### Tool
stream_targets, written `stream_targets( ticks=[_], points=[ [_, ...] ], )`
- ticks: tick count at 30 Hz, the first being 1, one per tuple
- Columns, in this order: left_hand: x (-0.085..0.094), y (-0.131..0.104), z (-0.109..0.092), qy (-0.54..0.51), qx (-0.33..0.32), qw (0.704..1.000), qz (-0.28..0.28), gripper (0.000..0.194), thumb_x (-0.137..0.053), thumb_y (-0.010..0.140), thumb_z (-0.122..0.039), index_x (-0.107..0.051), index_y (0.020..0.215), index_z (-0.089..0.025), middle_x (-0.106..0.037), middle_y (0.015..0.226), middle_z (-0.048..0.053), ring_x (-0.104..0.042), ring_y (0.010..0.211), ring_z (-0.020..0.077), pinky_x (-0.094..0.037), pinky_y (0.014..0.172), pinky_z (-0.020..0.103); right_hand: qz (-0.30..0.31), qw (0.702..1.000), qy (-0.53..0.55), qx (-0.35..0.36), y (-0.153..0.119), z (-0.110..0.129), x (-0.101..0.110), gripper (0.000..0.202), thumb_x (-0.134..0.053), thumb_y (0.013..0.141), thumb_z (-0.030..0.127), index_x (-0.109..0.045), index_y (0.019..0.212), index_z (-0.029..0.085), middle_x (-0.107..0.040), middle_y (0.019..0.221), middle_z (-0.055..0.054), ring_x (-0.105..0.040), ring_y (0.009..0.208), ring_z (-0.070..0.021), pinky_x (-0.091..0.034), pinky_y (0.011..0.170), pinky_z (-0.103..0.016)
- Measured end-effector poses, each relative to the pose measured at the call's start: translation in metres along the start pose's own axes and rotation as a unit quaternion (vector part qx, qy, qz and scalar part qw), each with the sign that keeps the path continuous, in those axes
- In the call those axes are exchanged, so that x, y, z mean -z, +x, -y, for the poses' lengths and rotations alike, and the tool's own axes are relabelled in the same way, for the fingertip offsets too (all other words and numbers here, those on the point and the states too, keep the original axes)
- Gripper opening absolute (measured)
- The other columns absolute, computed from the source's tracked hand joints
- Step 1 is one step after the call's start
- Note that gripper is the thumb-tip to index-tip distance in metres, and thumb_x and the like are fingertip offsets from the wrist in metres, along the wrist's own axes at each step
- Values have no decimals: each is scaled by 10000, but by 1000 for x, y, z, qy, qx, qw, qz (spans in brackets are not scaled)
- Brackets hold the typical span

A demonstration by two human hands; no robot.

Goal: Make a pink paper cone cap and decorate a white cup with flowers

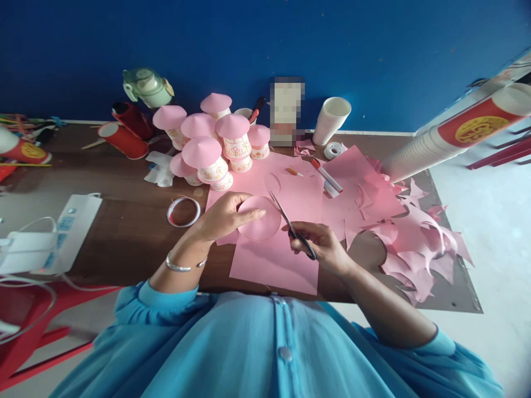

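A round pink paper disc (260,220) is pinched between the thumb and fingers of my left hand (226,214), above pink sheets (277,265) on the table. My right hand (321,246) is closed on black-handled scissors (286,216). The scissor blades point up and left and lie beside the disc's right edge. Behind my left hand stand several decorated paper cups with pink cone tops (202,152). Curved pink offcuts (415,243) are heaped to the right.
A tape roll (183,212) lies left of my left hand. Farther left is a power strip (78,232) with cables. Stacked white cups (332,119), markers (329,176) and a bottle (149,88) are toward the blue wall. A long cup stack (440,141) leans at right.
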State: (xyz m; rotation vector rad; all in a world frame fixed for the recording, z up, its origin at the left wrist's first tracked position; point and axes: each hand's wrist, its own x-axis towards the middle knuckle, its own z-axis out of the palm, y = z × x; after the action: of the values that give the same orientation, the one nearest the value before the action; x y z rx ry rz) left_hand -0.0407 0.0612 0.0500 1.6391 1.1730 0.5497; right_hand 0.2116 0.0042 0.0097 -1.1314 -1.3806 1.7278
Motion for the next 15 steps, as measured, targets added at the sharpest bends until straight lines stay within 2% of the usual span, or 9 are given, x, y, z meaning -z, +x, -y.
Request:
stream_targets(
  ticks=[4,15],
  points=[
    [0,0,-1,0,2,1000,-5,403,-687,851,-489,-542,651,-170,-457,655,-23,-416,649,120,-339,569,242,-1,1000,-1,-1,1,0,0,532,-813,793,582,-744,1085,143,-637,695,1,-572,610,-122,-482,612,-285],
    [-2,1,2,5,-10,1000,0,464,-684,860,-498,-441,620,-184,-349,638,-46,-332,623,102,-273,556,243,-4,1000,3,-5,1,-2,0,515,-810,796,578,-743,1080,154,-639,697,-2,-569,621,-129,-493,614,-289]
  ],
)
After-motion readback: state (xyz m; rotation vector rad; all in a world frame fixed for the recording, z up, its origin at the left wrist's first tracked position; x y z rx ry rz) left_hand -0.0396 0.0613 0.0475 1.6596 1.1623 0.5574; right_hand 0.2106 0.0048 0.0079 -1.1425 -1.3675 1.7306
